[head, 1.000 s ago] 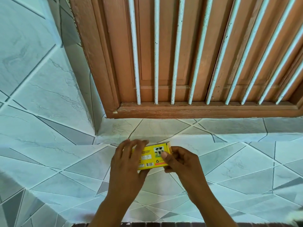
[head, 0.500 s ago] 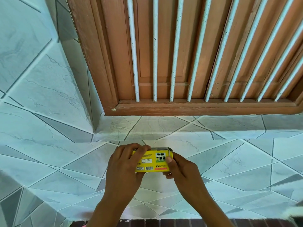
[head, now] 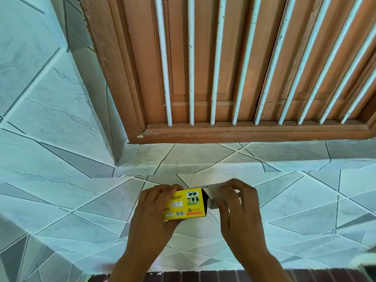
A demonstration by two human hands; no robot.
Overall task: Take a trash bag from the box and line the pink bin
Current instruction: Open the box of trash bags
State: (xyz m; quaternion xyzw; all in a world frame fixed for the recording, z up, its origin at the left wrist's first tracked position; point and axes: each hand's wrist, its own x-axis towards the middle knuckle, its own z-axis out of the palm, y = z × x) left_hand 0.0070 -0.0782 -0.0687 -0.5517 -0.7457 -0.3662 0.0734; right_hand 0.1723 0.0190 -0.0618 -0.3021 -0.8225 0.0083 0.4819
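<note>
A small yellow trash bag box [head: 186, 204] is held in front of the tiled wall, its printed side toward me. My left hand [head: 154, 208] grips its left end, fingers curled over the top. The box's right end stands open, with a white flap [head: 213, 192] folded out and a dark inside showing. My right hand [head: 237, 202] pinches that flap with curled fingers. The pink bin is not in view.
Pale marbled tiles [head: 61, 139] cover the wall and ledge around my hands. A brown wooden window frame [head: 244, 133] with white bars stands above. A dark ribbed edge [head: 223, 276] runs along the bottom.
The box's right end has been opened: my right hand pulled the flap out to the right. The left hand kept its grip on the box.
</note>
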